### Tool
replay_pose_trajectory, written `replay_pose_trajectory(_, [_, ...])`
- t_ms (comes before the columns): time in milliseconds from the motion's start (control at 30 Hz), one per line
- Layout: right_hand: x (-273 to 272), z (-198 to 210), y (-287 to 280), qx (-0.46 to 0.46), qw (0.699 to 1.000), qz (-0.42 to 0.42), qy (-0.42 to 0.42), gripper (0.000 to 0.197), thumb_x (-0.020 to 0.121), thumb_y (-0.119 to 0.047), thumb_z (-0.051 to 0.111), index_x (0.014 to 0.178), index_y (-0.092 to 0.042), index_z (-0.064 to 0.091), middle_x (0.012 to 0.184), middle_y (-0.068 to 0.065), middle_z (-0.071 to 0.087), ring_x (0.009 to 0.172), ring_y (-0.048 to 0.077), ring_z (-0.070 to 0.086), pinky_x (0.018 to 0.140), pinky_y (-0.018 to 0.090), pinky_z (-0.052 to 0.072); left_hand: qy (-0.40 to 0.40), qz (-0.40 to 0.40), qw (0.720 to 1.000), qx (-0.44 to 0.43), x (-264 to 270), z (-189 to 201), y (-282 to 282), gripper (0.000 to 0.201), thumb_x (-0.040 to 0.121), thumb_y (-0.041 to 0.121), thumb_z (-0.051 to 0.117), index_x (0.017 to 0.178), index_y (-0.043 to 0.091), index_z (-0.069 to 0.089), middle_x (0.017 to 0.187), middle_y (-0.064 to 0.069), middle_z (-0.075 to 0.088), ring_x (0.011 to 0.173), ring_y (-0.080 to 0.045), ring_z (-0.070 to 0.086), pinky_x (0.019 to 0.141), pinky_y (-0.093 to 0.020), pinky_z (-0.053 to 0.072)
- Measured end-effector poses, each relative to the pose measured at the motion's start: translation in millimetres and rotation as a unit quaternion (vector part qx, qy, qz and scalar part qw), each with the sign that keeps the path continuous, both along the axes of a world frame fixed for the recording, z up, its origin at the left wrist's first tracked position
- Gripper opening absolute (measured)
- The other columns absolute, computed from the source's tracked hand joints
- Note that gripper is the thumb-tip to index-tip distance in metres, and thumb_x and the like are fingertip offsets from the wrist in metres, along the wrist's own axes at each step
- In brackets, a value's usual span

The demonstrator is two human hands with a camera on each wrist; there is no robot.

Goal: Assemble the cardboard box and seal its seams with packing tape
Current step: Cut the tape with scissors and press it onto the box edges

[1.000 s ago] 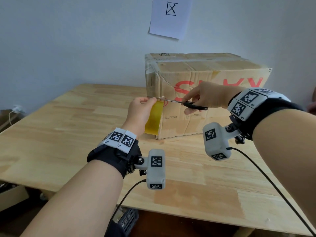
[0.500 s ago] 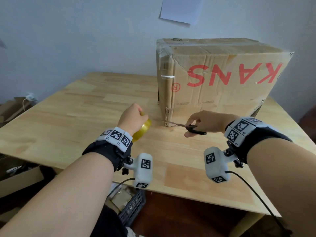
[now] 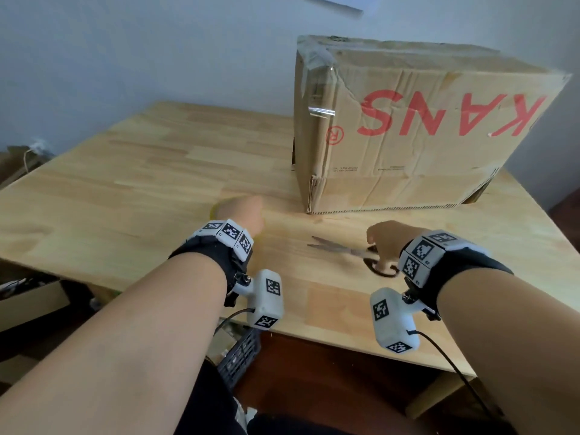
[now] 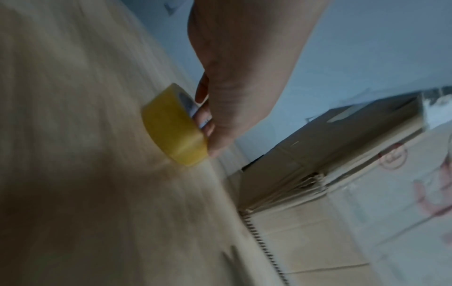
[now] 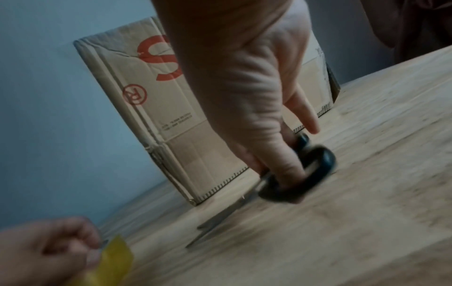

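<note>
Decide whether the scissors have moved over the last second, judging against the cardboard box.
Yes. The scissors have come down from the cardboard box corner's taped height to the table, nearer the person, with the right hand holding their handles.

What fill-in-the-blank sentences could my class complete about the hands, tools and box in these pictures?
1. The left hand grips a yellow roll of ____.
2. The right hand has fingers through the black handles of the ____.
3. The cardboard box stands on the wooden ____.
4. The lettering printed on the box is ____ in colour.

Missing words: packing tape; scissors; table; red
</note>
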State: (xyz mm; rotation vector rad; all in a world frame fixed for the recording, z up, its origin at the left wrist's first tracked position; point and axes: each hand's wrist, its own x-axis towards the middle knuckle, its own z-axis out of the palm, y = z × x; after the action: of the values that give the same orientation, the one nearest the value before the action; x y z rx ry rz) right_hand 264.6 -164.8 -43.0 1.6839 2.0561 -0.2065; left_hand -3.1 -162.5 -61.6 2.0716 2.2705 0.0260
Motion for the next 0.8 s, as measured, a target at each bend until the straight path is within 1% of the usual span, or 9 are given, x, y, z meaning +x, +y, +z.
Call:
replay_pose_trajectory(67, [7,1,0,-0.007,1.0,-0.022,0.013,0.034,0.089,-0.006,0.057,0.122,-0.007,0.06,0.124,0.008,0.062,0.111,0.025,0.061,0.085,0.03,0.052,-0.082,-0.01,0.994,0.071,12,14,3,0.021,0.093,0.027,0.048,0.105,0.014,0.06,0.1,-0.004,0.064,0.092,-0.025,0.06,0.081,-0.038,0.05])
replay_pose_trajectory(167, [3,19,2,0.098,0.983,-0.063,0.143,0.039,0.091,-0.001,0.043,0.121,-0.019,0.059,0.121,0.003,0.059,0.097,0.022,0.06,0.07,0.028,0.051,-0.266,-0.047,0.943,0.193,36,45,4,0.034,0.094,0.032,0.052,0.121,0.011,0.053,0.124,-0.005,0.055,0.113,-0.021,0.052,0.096,-0.035,0.043])
replay_pose_trajectory(233, [-6,40,6,0.22,0.937,-0.076,0.261,0.038,0.088,-0.004,0.044,0.12,-0.019,0.057,0.115,0.004,0.058,0.092,0.022,0.057,0.07,0.032,0.051,-0.398,-0.054,0.891,0.211,47,64,4,0.048,0.091,0.037,0.056,0.13,0.012,0.044,0.134,-0.004,0.046,0.12,-0.016,0.047,0.103,-0.033,0.039])
replay_pose_trajectory(300, [-19,65,10,0.322,0.892,-0.036,0.316,0.045,0.083,-0.001,0.048,0.126,-0.017,0.051,0.123,0.009,0.049,0.106,0.027,0.049,0.084,0.04,0.048,-0.48,-0.056,0.852,0.2,53,78,7,0.063,0.086,0.043,0.062,0.137,0.014,0.036,0.141,-0.002,0.038,0.126,-0.013,0.041,0.107,-0.033,0.035])
replay_pose_trajectory(367, [-33,92,11,0.408,0.851,0.009,0.33,0.059,0.076,-0.001,0.051,0.132,-0.017,0.042,0.132,0.012,0.039,0.117,0.031,0.039,0.097,0.042,0.039,-0.52,-0.06,0.834,0.174,57,87,13,0.078,0.08,0.048,0.068,0.142,0.017,0.03,0.145,0.001,0.034,0.129,-0.011,0.037,0.108,-0.033,0.033])
replay_pose_trajectory(433, [-43,118,16,0.433,0.841,0.022,0.325,0.076,0.072,-0.005,0.054,0.141,-0.022,0.029,0.143,0.012,0.028,0.129,0.033,0.029,0.11,0.046,0.026,-0.554,-0.069,0.816,0.147,62,94,19,0.084,0.078,0.045,0.072,0.145,0.018,0.029,0.14,0.006,0.038,0.125,-0.008,0.038,0.107,-0.031,0.033])
replay_pose_trajectory(567, [-47,145,39,0.338,0.897,0.011,0.285,0.095,0.076,-0.007,0.052,0.151,-0.033,0.0,0.16,0.002,-0.004,0.147,0.029,-0.006,0.116,0.056,-0.002,-0.612,-0.092,0.778,0.108,66,95,30,0.061,0.083,0.023,0.071,0.136,0.024,0.04,0.12,0.017,0.047,0.119,-0.008,0.047,0.105,-0.033,0.038])
replay_pose_trajectory(700, [-35,145,56,0.327,0.893,0.023,0.308,0.084,0.079,-0.004,0.051,0.149,-0.032,0.016,0.157,-0.005,0.011,0.146,0.03,-0.009,0.113,0.064,0.006,-0.64,-0.078,0.754,0.127,76,94,30,0.048,0.084,0.012,0.068,0.125,0.027,0.048,0.113,0.019,0.056,0.116,-0.012,0.055,0.104,-0.039,0.043])
replay_pose_trajectory(800, [-15,143,67,0.363,0.858,0.015,0.363,0.072,0.079,0.006,0.048,0.141,-0.029,0.037,0.15,-0.003,0.031,0.145,0.029,0.008,0.116,0.058,0.011,-0.622,-0.086,0.769,0.117,90,95,21,0.064,0.085,0.012,0.066,0.142,0.016,0.036,0.139,0.003,0.048,0.125,-0.013,0.048,0.107,-0.033,0.039])
